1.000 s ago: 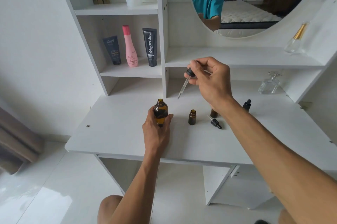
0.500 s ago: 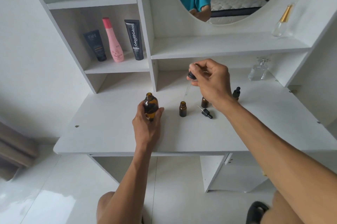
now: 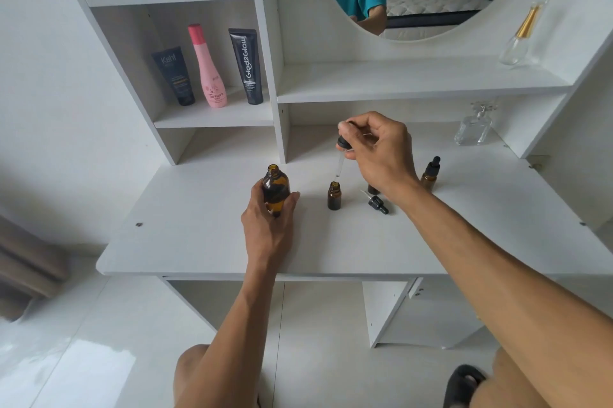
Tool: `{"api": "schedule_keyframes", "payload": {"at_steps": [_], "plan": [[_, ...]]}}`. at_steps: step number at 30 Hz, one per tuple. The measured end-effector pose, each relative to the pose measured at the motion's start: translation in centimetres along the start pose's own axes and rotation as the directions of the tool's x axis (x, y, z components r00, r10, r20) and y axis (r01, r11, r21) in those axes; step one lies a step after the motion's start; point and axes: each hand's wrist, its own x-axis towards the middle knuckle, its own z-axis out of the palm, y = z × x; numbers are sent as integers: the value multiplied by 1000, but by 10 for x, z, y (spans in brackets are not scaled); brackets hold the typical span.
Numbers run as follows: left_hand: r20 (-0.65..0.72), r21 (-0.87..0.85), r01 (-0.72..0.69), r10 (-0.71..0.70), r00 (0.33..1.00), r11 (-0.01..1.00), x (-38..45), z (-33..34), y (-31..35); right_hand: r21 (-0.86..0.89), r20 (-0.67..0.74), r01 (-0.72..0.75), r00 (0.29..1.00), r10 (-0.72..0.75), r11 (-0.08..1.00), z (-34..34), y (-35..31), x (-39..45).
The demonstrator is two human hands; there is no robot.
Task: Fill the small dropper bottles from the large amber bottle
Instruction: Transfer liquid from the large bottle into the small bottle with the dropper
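So the count on the desk (image 3: 199, 241): one big amber bottle (image 3: 275, 190), uncapped. Three small amber bottles: one open (image 3: 334, 196), one mostly hidden behind a wrist (image 3: 373, 189), one capped (image 3: 430, 175). Two droppers: one held (image 3: 341, 155), one lying loose (image 3: 376, 201). Two hands (image 3: 268, 228) (image 3: 381, 155). Shelf: three tubes/bottles, dark (image 3: 174, 75), pink (image 3: 207, 67), black (image 3: 247, 67). Two clear glass bottles (image 3: 472, 128) (image 3: 517, 42).

White vanity desk (image 3: 199, 241) with cubby shelves (image 3: 212, 115) and round mirror (image 3: 431, 2) – bed reflected in it. Plain white wall (image 3: 49, 92) on left, glossy white tile floor (image 3: 83, 358) – soft daylight, nothing fancy.
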Motion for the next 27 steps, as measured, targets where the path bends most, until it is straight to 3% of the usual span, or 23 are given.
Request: {"api": "schedule_keyframes", "payload": {"at_steps": [27], "plan": [[2,0,-21,21,1000,1000,-2,-3,5,-153,50,105,994,-99,983,5,3,0]]}}
